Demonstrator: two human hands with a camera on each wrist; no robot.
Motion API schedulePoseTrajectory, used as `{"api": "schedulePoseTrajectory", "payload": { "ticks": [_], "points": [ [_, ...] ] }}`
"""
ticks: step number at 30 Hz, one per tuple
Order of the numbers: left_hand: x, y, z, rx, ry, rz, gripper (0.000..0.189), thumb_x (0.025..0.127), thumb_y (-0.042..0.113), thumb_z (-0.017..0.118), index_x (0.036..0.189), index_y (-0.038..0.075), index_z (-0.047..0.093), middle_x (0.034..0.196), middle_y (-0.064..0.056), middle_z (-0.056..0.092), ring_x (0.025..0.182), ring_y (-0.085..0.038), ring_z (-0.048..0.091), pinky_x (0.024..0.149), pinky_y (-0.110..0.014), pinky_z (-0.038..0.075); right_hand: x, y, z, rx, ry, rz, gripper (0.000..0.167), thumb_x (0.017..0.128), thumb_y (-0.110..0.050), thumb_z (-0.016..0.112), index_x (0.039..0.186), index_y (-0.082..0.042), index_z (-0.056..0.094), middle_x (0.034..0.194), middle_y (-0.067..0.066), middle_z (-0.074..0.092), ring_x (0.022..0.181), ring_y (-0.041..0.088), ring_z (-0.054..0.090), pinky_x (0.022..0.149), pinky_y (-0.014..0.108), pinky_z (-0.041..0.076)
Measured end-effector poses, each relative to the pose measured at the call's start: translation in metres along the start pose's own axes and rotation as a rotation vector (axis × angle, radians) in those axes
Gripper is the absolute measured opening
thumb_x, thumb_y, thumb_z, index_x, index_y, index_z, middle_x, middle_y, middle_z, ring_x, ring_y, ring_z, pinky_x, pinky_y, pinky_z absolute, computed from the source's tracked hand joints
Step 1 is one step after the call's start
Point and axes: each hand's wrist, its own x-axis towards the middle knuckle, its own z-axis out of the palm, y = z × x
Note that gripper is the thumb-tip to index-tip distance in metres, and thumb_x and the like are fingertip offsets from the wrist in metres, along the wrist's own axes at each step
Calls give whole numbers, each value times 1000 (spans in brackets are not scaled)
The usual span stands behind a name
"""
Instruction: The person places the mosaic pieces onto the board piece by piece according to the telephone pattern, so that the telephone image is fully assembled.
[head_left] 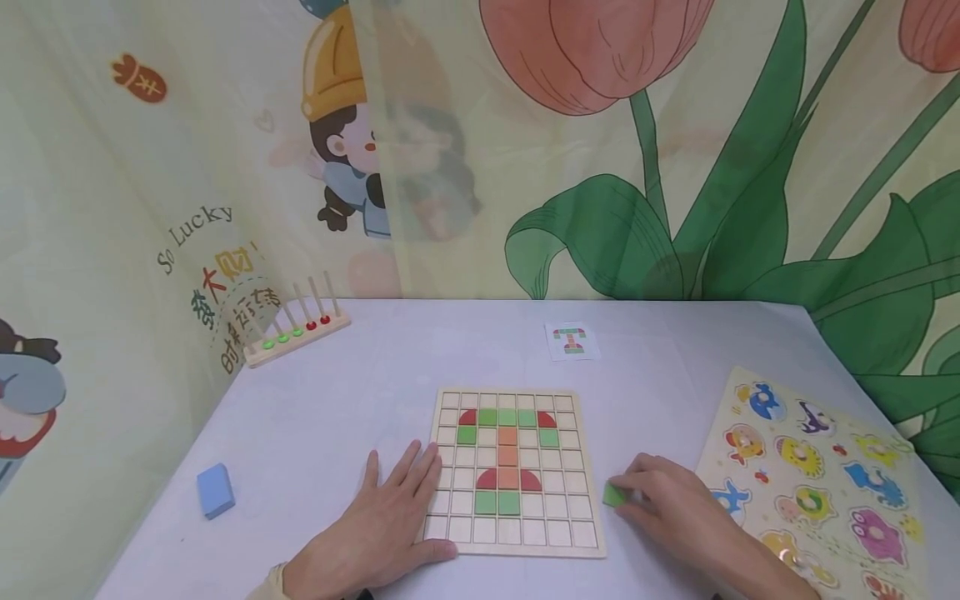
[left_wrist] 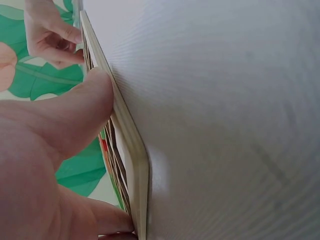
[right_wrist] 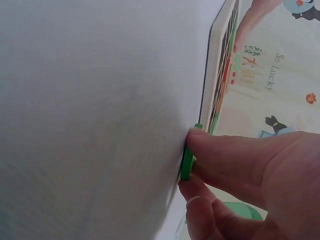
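Note:
In the head view a wooden grid board lies on the table. Green squares, orange squares and red quarter-round pieces sit in some of its cells, forming a T-like shape with a wider base. My left hand rests at the board's lower left corner, fingers spread and straight, its thumb along the front edge. Just right of the board, my right hand pinches a green square tile between thumb and fingers. The right wrist view shows that tile tilted on its edge, close to the tabletop.
A small card with a similar coloured pattern lies behind the board. At right is an animal puzzle board, partly beneath the right forearm. A blue block sits at left, and a peg rack with green and red beads stands at back left.

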Motion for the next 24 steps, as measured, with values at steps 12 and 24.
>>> {"api": "schedulePoseTrajectory", "payload": {
  "ticks": [12,24],
  "points": [
    [0,0,0,-1,-4,-8,107,86,74,61,161,4,30,171,-13,24,160,-36,18,116,-79,11,12,-28,-7,13,61,-197,29,81,-20,87,109,-18,82,87,-17,61,77,0,46,65,16,44],
    [-1,0,0,2,2,1,107,86,74,61,161,4,30,171,-13,24,160,-36,18,116,-79,11,28,-58,8,141,-52,-444,29,84,-16,83,113,-14,81,92,-12,65,79,-1,47,66,16,44]
  ]
}}
